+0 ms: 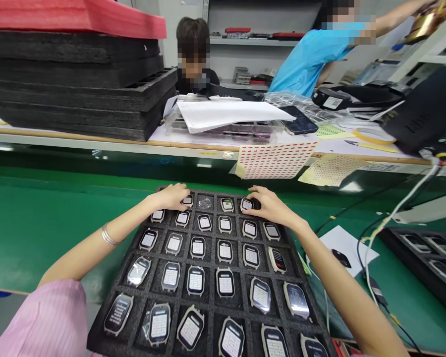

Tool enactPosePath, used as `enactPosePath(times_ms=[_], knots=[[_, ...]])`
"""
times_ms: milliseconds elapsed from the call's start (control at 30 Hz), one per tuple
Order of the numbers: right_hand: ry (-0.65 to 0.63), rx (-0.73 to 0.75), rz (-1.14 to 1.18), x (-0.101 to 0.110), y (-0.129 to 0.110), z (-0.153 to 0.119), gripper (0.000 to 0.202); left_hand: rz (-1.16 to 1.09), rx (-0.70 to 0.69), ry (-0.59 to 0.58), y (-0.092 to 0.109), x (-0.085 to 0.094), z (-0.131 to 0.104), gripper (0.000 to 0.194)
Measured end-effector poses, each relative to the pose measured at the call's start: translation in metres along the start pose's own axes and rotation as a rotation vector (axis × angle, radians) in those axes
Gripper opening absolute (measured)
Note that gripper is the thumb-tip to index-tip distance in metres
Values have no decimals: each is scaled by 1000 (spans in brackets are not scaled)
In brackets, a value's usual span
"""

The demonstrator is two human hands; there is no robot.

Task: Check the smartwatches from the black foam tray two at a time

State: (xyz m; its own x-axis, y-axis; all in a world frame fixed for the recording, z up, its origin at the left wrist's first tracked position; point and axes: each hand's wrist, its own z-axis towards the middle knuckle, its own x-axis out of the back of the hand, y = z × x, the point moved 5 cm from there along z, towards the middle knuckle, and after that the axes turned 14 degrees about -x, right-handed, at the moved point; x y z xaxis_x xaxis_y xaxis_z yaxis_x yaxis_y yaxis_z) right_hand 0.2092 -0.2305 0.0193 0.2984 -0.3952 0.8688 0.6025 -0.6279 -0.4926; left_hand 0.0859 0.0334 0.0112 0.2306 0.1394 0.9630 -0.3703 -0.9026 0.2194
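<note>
The left hand [169, 197] is reaching over the far left corner of a black tray [97, 333], its fingers bending down onto a watch [188, 200] in the farthest row. Its grip is looking partly curled, but I cannot tell whether it is closing on the watch or only touching it. A bracelet [109, 235] is circling the left wrist.

The right hand [269, 206] is reaching over the far right corner, with thumb and fingers curving around another watch [247, 204] in the same row. This grip is standing nearly closed about the watch; how firmly it is pinching, I cannot tell. Both watches are sitting in their slots. Between them, a crumpled clear film [205, 203] is lying in one slot and a watch showing a green patch [227, 204] is filling the next.

More watches [225, 250] are lying face up in the nearer rows, most of them showing lit screens. The tray is resting on a green surface [40, 223]. To its right, a dark watch [341, 258] is lying on white paper [359, 255], and a second black tray [405, 263] is holding further watches.
</note>
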Motion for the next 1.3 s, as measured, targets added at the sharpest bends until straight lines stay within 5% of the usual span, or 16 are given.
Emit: enactPosePath(times_ms=[200,333,467,667,767,867,933,1067,1300], knots=[[11,-110,439,13,-33,-25,46,-131,-34,37,-7,-6,-3,40],[-106,-248,1044,2,-60,-39,50,-237,-45,136,-13,-3,-4,34],[-83,-322,1238,-13,-75,-46,40,-389,-31,305,-19,1,-6,34],[-146,-375,1285,-27,-90,-63,45,-765,-8,594,-5,1,-15,48],[-147,-351,1279,-29,-96,-71,52,-1241,-9,696,21,4,-18,42],[-104,-280,1253,-27,-99,-74,50,-1829,-22,651,58,9,-19,29],[-71,-237,1233,-25,-98,-76,43,-1999,-30,551,81,12,-22,26],[12,-203,1177,-20,-95,-79,30,-2048,9,491,102,7,-25,37],[112,-237,1088,-18,-93,-83,24,-1931,11,577,98,-12,-21,62]])
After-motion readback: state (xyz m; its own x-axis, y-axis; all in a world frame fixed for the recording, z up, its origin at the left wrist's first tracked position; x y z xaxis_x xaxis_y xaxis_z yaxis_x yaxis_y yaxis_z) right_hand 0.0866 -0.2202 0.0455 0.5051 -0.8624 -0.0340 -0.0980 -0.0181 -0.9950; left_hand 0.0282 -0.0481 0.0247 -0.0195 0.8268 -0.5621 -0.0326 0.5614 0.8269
